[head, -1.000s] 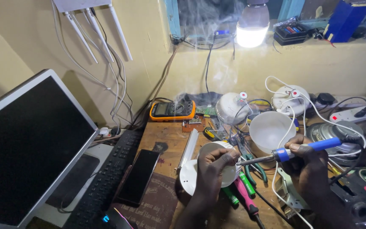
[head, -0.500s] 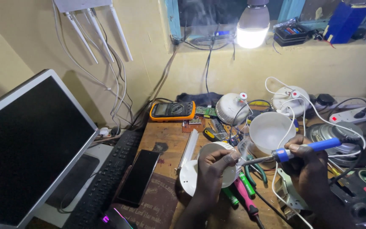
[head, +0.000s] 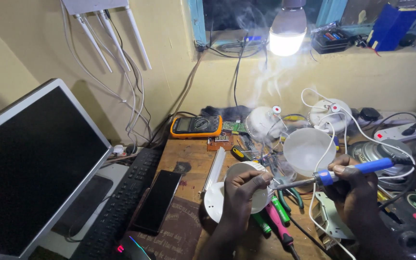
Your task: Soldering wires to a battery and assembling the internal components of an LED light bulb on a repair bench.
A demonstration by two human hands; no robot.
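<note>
Right at the middle of the wooden desk (head: 193,156), the left hand (head: 244,192) grips a round white lamp housing (head: 246,171) from above, fingers curled over its rim, holding it tilted over a flat white disc (head: 213,202) that lies on the desk beneath it. The right hand (head: 355,185) is clenched around the blue handle of a soldering iron (head: 343,172), whose metal tip points left and reaches the edge of the housing just beside the left fingertips. Thin smoke drifts up from that spot toward the lit bulb (head: 286,33) hanging above.

Just below the housing lie screwdrivers with green and pink handles (head: 278,219), side by side. Behind the iron stands a translucent white dome cover (head: 309,149), with white wires looping over it. To the left of the housing a pale strip (head: 215,168) rests at an angle, and beyond it a dark phone (head: 157,200) lies face up beside a black keyboard (head: 121,202). A large dark monitor (head: 30,168) fills the left side. At the back of the desk, against the yellow wall, sits an orange-edged multimeter (head: 196,126), with a small circuit board (head: 220,139) near it and two more white lamp bodies (head: 263,123) to its right. A white power strip (head: 400,132) lies far right.
</note>
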